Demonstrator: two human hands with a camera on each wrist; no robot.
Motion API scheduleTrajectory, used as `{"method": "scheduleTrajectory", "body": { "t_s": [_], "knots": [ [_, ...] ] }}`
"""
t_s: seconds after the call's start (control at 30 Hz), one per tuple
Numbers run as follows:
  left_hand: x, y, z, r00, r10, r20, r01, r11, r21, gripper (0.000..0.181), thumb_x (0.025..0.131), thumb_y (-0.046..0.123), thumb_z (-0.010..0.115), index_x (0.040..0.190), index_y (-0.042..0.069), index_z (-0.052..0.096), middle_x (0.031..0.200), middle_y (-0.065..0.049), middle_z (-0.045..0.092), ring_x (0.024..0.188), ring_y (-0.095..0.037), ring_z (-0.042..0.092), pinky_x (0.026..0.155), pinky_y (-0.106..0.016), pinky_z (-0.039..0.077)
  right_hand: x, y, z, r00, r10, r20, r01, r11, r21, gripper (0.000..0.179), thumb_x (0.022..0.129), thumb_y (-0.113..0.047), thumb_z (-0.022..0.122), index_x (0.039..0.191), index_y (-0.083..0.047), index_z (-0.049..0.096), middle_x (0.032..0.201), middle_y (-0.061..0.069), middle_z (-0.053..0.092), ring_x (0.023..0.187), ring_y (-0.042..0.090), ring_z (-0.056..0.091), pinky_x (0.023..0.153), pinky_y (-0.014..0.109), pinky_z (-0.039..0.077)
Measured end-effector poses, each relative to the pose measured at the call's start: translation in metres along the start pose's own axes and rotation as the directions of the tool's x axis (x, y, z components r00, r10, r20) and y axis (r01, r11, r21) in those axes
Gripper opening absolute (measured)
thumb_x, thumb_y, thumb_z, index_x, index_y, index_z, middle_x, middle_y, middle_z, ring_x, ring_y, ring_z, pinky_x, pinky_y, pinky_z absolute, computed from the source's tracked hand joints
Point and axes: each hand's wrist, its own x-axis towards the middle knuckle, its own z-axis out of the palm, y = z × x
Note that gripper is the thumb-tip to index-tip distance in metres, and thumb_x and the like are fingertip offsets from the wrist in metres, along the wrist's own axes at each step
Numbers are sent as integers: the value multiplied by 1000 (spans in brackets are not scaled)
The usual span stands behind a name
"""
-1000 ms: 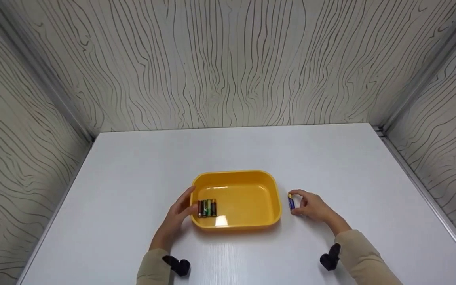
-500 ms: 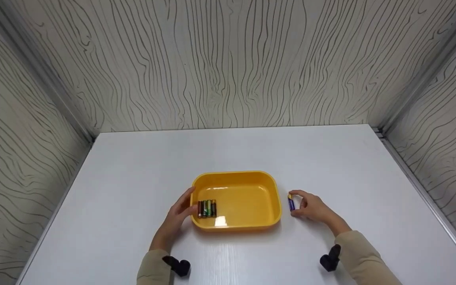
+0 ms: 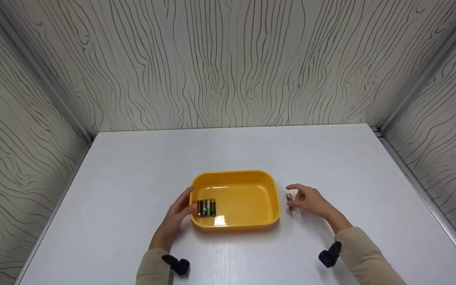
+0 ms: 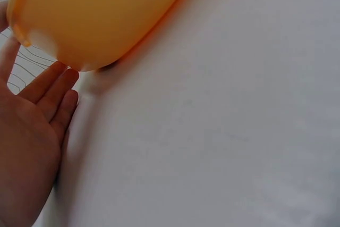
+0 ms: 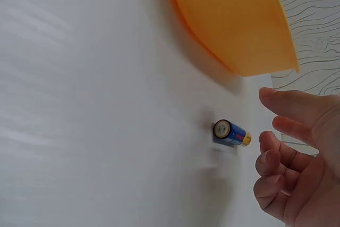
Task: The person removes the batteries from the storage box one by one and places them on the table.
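A small blue battery with a yellow end (image 5: 230, 133) lies on the white table (image 3: 141, 158), just to the right of a yellow tub (image 3: 247, 204). The right hand (image 3: 307, 200) is right by the battery. Its fingers are a bit bent and loose, and they hold nothing; the right wrist view shows a little gap. Four more batteries (image 3: 206, 208), dark and green ones, lie side by side inside the tub, at its left end. The left hand (image 3: 176, 213) holds that end, thumb over the rim and fingers outside. Both sleeves (image 3: 364, 253) are tan. Behind the table is a wall with wavy lines (image 3: 228, 63).
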Motion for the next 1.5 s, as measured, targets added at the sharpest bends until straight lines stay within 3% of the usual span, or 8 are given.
{"method": "scheduleTrajectory", "body": {
  "t_s": [0.27,0.43,0.73,1.5],
  "knots": [
    [0,-3,0,1000,30,-1,-30,1000,-6,61,95,27,58,150,26,33,161,-7,29,151,-30,23,123,-59,10,2,-27,1,996,-63,-60,62,998,-21,39,89,-19,68,120,1,59,79,7,60,65,6,44,57,14,39],
    [-2,-5,1,1000,12,-6,-12,1000,-20,62,94,29,60,150,27,34,162,-5,27,152,-29,21,123,-58,9,3,-42,9,991,-126,-34,126,992,-3,37,90,-18,66,120,2,59,81,9,61,63,3,44,56,14,40],
    [-1,-4,0,1000,-17,-7,17,999,-37,62,92,33,62,148,32,36,161,-2,28,152,-29,20,122,-60,8,13,-66,26,987,-163,13,162,986,42,40,89,-19,67,121,4,59,81,10,60,66,5,45,58,12,40],
    [0,0,2,1000,-4,-9,4,1000,-27,62,93,32,61,149,29,35,162,-3,26,152,-28,21,124,-57,11,30,-94,77,975,-195,103,185,977,104,35,89,-14,67,117,6,60,75,10,60,61,2,43,55,13,38]
  ]
}}
